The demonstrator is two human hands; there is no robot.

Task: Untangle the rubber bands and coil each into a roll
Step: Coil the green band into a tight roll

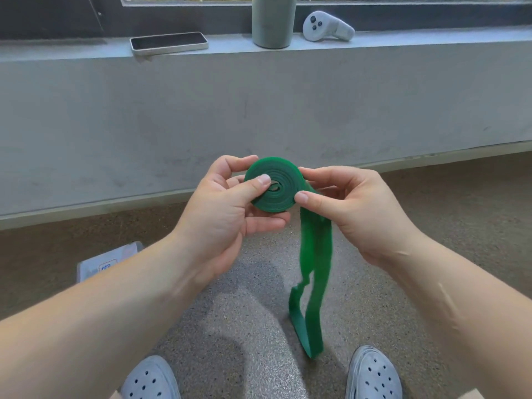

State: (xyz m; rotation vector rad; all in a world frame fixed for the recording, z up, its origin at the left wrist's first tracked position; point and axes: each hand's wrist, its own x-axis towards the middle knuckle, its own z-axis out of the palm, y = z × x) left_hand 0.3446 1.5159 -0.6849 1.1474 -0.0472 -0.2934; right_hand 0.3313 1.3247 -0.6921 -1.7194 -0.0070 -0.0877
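Speckled grey floor [259, 312] below a concrete window ledge [86, 50]. Coiling is looking well along: the flat green rubber band [273, 184] is mostly wound into a roll, with a doubled tail hanging toward the floor, left to wind. Left hand [227, 208] is pinching the roll, thumb on its face, fingers behind; right hand [351, 205] is pinching the strand at the roll's right edge.
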